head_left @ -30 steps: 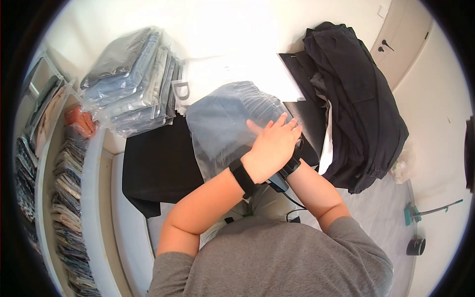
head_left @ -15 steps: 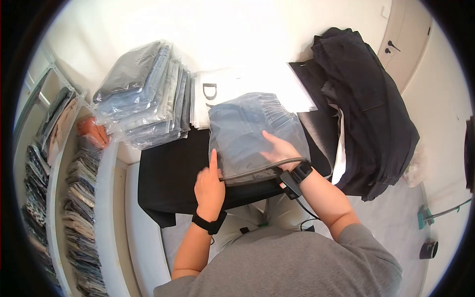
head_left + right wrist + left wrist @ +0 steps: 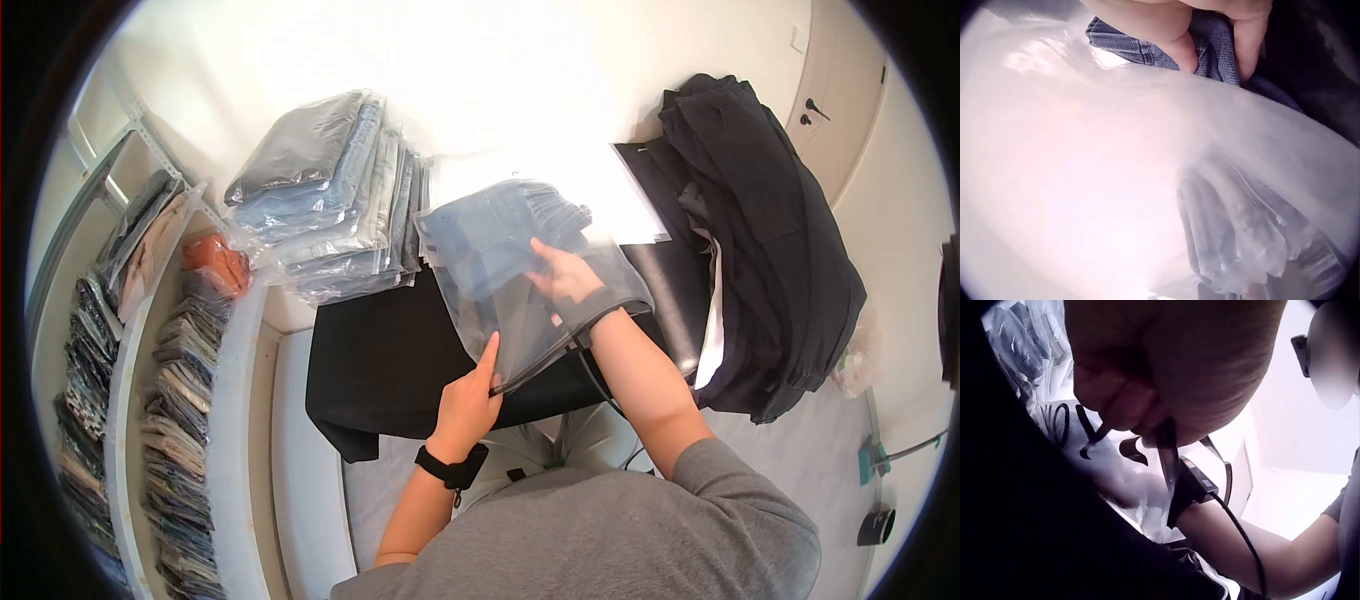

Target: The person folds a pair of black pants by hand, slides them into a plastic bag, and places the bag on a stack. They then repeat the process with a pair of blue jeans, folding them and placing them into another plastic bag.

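Observation:
Folded blue jeans (image 3: 485, 235) with a gathered waistband lie in a clear plastic bag (image 3: 520, 340) on the black-covered table. The left hand (image 3: 468, 408) pinches the bag's near edge, its index finger stretched along the plastic; the left wrist view shows its other fingers curled. Inside the bag's mouth, the right hand (image 3: 570, 280) reaches to the jeans. In the right wrist view its thumb and fingers (image 3: 1250, 47) pinch a fold of the denim (image 3: 1219, 50), and the plastic spreads over the wrist.
Bagged garments (image 3: 310, 190) are stacked at the table's left. White printed bags (image 3: 590, 190) lie behind the jeans. Dark trousers (image 3: 770, 240) are heaped at the right. Shelves of folded clothes (image 3: 180, 430) stand at the far left, beyond the black table cover (image 3: 380, 350).
The hands, crossed at first, have separated. The left hand has come to the bag's near edge. The right hand is now inside the bag, and the jeans sit farther toward its far end.

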Action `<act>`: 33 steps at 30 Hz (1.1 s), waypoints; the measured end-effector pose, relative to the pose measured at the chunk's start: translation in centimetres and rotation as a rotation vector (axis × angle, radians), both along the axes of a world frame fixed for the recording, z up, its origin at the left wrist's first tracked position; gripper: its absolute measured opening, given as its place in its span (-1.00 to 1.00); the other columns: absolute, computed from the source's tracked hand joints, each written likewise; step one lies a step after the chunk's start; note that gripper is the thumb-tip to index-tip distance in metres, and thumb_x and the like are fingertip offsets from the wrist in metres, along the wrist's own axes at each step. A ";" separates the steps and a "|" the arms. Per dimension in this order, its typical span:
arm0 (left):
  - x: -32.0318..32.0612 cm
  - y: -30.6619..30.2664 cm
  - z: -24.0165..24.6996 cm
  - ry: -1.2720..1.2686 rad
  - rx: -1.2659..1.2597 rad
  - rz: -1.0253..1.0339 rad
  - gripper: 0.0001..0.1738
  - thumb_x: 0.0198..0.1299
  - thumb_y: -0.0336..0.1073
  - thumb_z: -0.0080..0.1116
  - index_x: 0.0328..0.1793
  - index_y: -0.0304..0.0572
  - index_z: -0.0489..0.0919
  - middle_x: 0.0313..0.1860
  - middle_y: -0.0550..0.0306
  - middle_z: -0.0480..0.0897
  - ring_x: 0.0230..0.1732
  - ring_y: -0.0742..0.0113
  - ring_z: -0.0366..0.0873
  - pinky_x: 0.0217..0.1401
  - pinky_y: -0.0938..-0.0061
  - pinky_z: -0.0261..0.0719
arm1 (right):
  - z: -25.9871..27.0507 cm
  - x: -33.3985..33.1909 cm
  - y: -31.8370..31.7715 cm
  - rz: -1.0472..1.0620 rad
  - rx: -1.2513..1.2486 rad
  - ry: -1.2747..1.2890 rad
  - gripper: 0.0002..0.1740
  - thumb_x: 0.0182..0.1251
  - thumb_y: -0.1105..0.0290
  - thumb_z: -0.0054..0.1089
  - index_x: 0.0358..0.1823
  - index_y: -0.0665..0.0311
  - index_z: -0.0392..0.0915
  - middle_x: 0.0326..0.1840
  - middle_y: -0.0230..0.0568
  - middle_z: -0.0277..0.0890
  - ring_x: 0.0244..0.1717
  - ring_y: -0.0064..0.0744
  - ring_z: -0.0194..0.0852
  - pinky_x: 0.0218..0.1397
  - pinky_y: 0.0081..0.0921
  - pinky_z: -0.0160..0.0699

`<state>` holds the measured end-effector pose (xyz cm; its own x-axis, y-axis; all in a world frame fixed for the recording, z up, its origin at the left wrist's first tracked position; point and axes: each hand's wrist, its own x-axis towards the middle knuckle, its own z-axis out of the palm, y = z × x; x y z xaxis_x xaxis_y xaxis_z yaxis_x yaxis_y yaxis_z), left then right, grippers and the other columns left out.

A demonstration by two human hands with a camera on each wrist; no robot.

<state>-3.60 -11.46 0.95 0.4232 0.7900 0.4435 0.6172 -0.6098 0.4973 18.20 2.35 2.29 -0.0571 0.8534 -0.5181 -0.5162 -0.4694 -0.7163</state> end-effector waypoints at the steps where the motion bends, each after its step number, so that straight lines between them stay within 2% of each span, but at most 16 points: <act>1: 0.0 -0.2 0.5 -0.004 -0.042 -0.003 -0.21 0.00 -0.55 0.12 0.45 -0.17 0.21 -0.50 -0.13 0.52 -0.47 -0.04 0.54 -0.39 0.23 0.48 | 1.3 0.0 -0.6 0.001 0.001 0.000 -0.29 0.28 -0.03 0.17 0.32 0.18 0.19 0.45 -0.11 0.02 0.30 -0.24 0.18 0.34 -0.03 0.08; 4: -0.3 -0.3 0.9 0.003 -0.068 -0.023 -0.23 -0.01 -0.56 0.11 0.43 -0.14 0.24 -0.46 -0.19 0.54 -0.43 -0.09 0.55 -0.36 0.23 0.48 | 2.4 0.1 -0.7 0.100 -0.056 -0.014 -0.30 0.28 -0.03 0.18 0.35 0.08 0.18 0.45 -0.14 0.00 0.29 -0.29 0.18 0.21 0.26 0.03; 6: -0.4 -0.3 0.4 0.014 -0.055 -0.036 -0.23 -0.01 -0.57 0.11 0.43 -0.14 0.25 -0.47 -0.18 0.54 -0.43 -0.08 0.56 -0.36 0.24 0.48 | -0.2 0.0 1.2 -0.012 -0.064 0.067 -0.29 0.26 0.03 0.22 0.37 0.07 0.17 0.34 -0.15 0.21 0.27 -0.06 0.17 -0.08 0.34 0.14; 8: -0.4 0.0 -0.5 0.020 0.020 -0.057 -0.18 -0.11 -0.58 0.13 0.42 -0.15 0.27 -0.53 0.07 0.56 -0.50 0.07 0.55 -0.40 0.30 0.53 | -1.9 -0.4 2.5 -0.094 -0.002 0.103 -0.31 0.27 0.06 0.21 0.36 0.10 0.18 0.33 -0.14 0.21 0.27 -0.06 0.19 -0.05 0.29 0.19; 10: -0.6 -0.2 -0.7 -0.009 -0.007 -0.051 -0.19 -0.09 -0.58 0.13 0.42 -0.10 0.28 -0.50 0.03 0.58 -0.48 0.04 0.57 -0.39 0.28 0.53 | -0.7 -1.1 1.3 -0.185 0.056 0.141 -0.33 0.29 0.08 0.20 0.34 0.14 0.20 0.33 -0.14 0.22 0.26 -0.05 0.20 -0.03 0.25 0.24; 12: -1.1 -0.3 -0.7 -0.037 -0.037 -0.047 -0.20 -0.08 -0.57 0.13 0.42 -0.04 0.29 -0.48 -0.01 0.60 -0.46 0.02 0.58 -0.39 0.26 0.52 | 2.2 -1.6 -1.7 -0.181 -0.004 0.061 -0.38 0.30 0.16 0.19 0.32 0.21 0.24 0.28 -0.11 0.26 0.26 -0.11 0.23 0.10 -0.01 0.34; 14: -2.5 -0.8 -0.4 -0.087 -0.106 0.083 -0.22 -0.03 -0.54 0.14 0.42 0.05 0.29 -0.43 -0.11 0.60 -0.42 -0.05 0.60 -0.38 0.24 0.51 | -9.0 2.2 0.7 0.400 0.723 -0.772 -0.42 0.38 0.16 0.08 0.35 0.19 0.22 0.20 -0.08 0.35 0.22 -0.21 0.30 0.27 -0.42 0.29; 16: -4.8 -1.5 -0.2 -0.081 -0.298 0.153 -0.15 -0.01 -0.46 0.22 0.48 0.01 0.19 -0.48 -0.19 0.57 -0.47 -0.02 0.59 -0.40 0.30 0.50 | -1.0 -0.5 -10.4 0.284 0.585 -0.476 -0.42 0.37 0.17 0.10 0.34 0.26 0.26 0.23 -0.11 0.36 0.21 -0.26 0.33 0.28 -0.45 0.28; 18: -7.3 -2.2 0.5 -0.141 -0.459 0.044 -0.01 -0.08 -0.38 0.33 0.52 -0.06 0.08 -0.49 -0.02 0.57 -0.50 0.21 0.57 -0.43 0.44 0.47 | 2.0 2.3 -15.4 1.020 0.649 -0.633 -0.44 0.36 0.17 0.13 0.29 0.31 0.32 0.22 -0.13 0.39 0.24 -0.26 0.33 0.33 -0.42 0.25; 20: -10.1 -1.3 0.1 -0.326 -0.526 -0.013 0.12 -0.12 -0.27 0.41 0.56 -0.11 -0.02 -0.47 0.19 0.54 -0.46 0.45 0.50 -0.40 0.57 0.43 | 2.8 5.8 -17.2 1.463 1.007 -0.516 -0.45 0.35 0.17 0.12 0.24 0.40 0.35 0.13 -0.08 0.49 0.12 -0.30 0.44 0.25 -0.38 0.36; 22: -11.6 0.8 -0.3 -0.576 -0.548 -0.032 -0.03 0.11 -0.25 0.29 0.55 -0.16 -0.05 -0.33 0.20 0.52 -0.28 0.54 0.46 -0.25 0.60 0.44 | 7.1 9.5 -16.8 1.454 0.693 -0.446 -0.46 0.36 0.13 0.12 0.20 0.40 0.40 0.09 -0.12 0.52 0.06 -0.36 0.50 0.17 -0.44 0.43; 24: -11.8 3.7 0.8 -0.450 -0.569 0.088 -0.21 0.23 -0.23 0.20 0.48 -0.32 0.08 -0.16 0.09 0.57 -0.19 0.42 0.49 -0.01 0.54 0.45 | 8.5 11.8 -14.9 0.936 0.576 -0.508 -0.56 0.39 0.18 0.10 0.11 0.40 0.47 -0.01 -0.18 0.57 -0.05 -0.43 0.54 0.10 -0.52 0.48; 26: -9.7 6.4 2.9 -0.507 -0.846 0.213 -0.16 0.22 0.08 0.15 0.41 -0.41 0.17 -0.11 0.01 0.59 -0.06 0.32 0.52 0.06 0.44 0.47 | 6.7 12.2 -10.9 0.343 0.493 -0.462 -0.49 0.36 0.10 0.12 0.10 0.40 0.46 0.03 -0.14 0.52 -0.01 -0.43 0.48 0.13 -0.49 0.45; 28: -8.7 9.8 2.7 -0.572 -0.937 0.179 -0.13 0.17 0.21 0.14 0.34 -0.41 0.27 -0.08 -0.04 0.58 -0.02 0.25 0.52 0.07 0.37 0.47 | 6.2 10.0 -8.0 0.193 0.342 -0.748 -0.30 0.30 -0.06 0.14 0.20 0.44 0.36 0.11 -0.10 0.44 0.06 -0.36 0.41 0.16 -0.36 0.41; 30: -8.3 13.6 1.8 -0.563 -1.299 0.021 -0.21 0.19 0.24 0.11 0.22 -0.37 0.37 0.03 -0.05 0.54 0.05 0.21 0.50 0.10 0.32 0.46 | 4.4 9.1 -4.9 0.361 0.237 -0.658 -0.07 0.19 -0.24 0.16 0.28 0.46 0.25 0.24 0.06 0.32 0.20 -0.27 0.32 0.22 -0.22 0.35; 33: -5.8 14.9 2.1 -0.457 -1.238 0.126 -0.19 0.07 0.25 0.24 0.16 -0.36 0.44 -0.05 -0.08 0.56 0.07 0.19 0.49 0.10 0.27 0.46 | 1.6 7.8 -1.7 0.392 -0.038 -0.603 -0.11 0.08 -0.23 0.29 0.16 0.44 0.38 0.04 0.01 0.47 -0.01 -0.17 0.50 0.06 -0.27 0.51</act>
<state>-9.37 3.48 3.04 0.3244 0.7956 -0.5117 0.2651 0.4428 0.8565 25.99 0.70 3.91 -0.0502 0.8094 -0.5852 0.1755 -0.5696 -0.8030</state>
